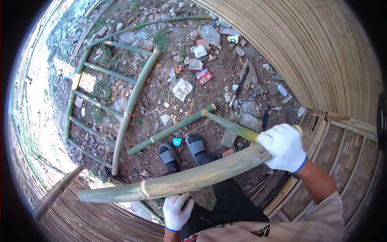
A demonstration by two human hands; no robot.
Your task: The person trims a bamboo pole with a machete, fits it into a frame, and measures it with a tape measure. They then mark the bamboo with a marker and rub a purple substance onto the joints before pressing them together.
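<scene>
A thick green bamboo pole (201,175) slants across the view in front of my body. My right hand (282,147), in a white glove, is closed around its right end. A thinner bamboo rod (229,124) runs from my right hand's fingers toward another bamboo pole (173,128) lying on the ground. A small dark hole shows in the thick pole beside that hand. My left hand (177,210), also gloved, is at the thick pole's lower edge. Its fingers are curled, and whatever they grip is hidden.
On the left lies a ladder-like bamboo frame (133,103) with several rungs. A curved bamboo strip (161,22) lies behind it. Rubble covers the ground, with a blue tape measure (177,141) by my sandals (195,145) and a knife (242,82). Woven bamboo panels (290,44) stand at right.
</scene>
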